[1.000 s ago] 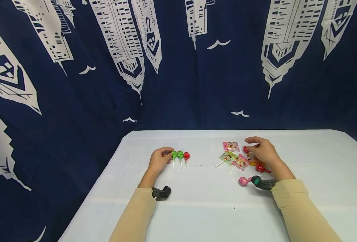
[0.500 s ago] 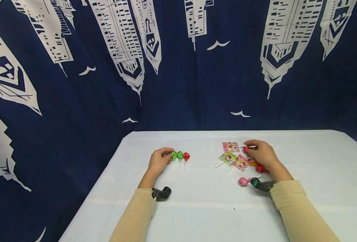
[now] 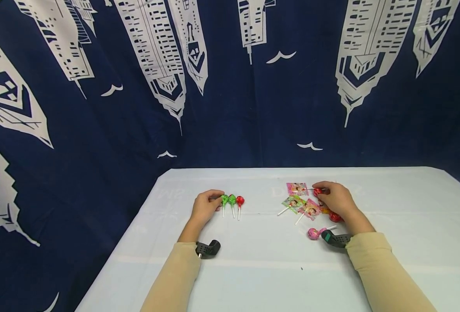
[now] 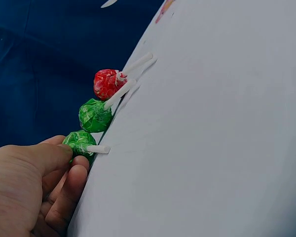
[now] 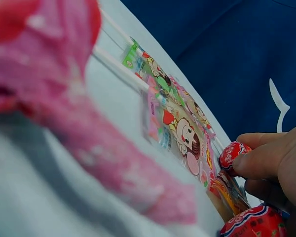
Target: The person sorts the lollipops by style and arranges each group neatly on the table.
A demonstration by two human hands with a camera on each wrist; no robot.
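My left hand point(image 3: 206, 207) pinches the head of a green lollipop point(image 4: 79, 143) between thumb and fingers. Beside it on the table stand in a row a second green lollipop point(image 4: 95, 115) and a red lollipop point(image 4: 108, 84), sticks toward me. Over at the right pile, my right hand point(image 3: 337, 198) has its thumb and index finger on a small red-wrapped lollipop point(image 5: 234, 157). Under and near that hand lie a larger red lollipop point(image 5: 256, 223), partly hidden, and flat lollipops in printed wrappers: a green one point(image 3: 293, 202) and pink ones, such as the nearer pink lollipop point(image 3: 310, 209).
A pink ball lollipop point(image 3: 313, 234) lies in front of the pile, close to the right wrist camera point(image 3: 334, 238). Another pink flat packet point(image 3: 297, 188) lies at the back of the pile. The white table point(image 3: 261, 268) ends at a dark blue curtain point(image 3: 230, 130).
My right hand has shifted slightly left and down, its fingers closing on the small red lollipop. The left hand and its row of lollipops have stayed still.
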